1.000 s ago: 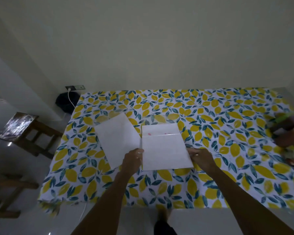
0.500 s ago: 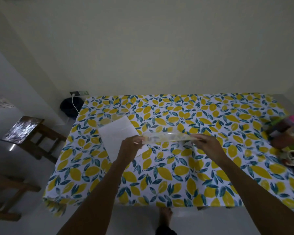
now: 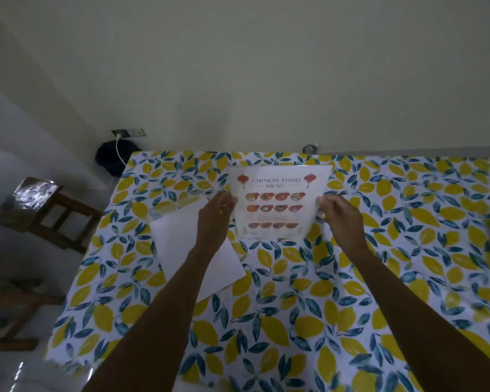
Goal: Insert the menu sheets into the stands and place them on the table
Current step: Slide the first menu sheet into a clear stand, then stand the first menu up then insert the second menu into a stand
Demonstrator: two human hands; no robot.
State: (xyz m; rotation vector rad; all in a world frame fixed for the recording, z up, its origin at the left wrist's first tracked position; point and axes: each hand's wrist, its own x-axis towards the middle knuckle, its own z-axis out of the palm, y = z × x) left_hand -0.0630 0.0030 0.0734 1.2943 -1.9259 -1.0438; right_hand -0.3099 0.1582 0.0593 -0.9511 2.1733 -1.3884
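Since a moment ago I've tipped the menu sheet (image 3: 277,203) up so its print faces me. My left hand (image 3: 216,215) and right hand (image 3: 340,217) pinch its side edges above the bench (image 3: 408,250). My left forearm covers part of a blank sheet (image 3: 178,241); small print is unreadable.

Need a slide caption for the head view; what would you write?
Both hands, left hand and right hand, hold a Chinese food menu sheet upright over the lemon-print table.
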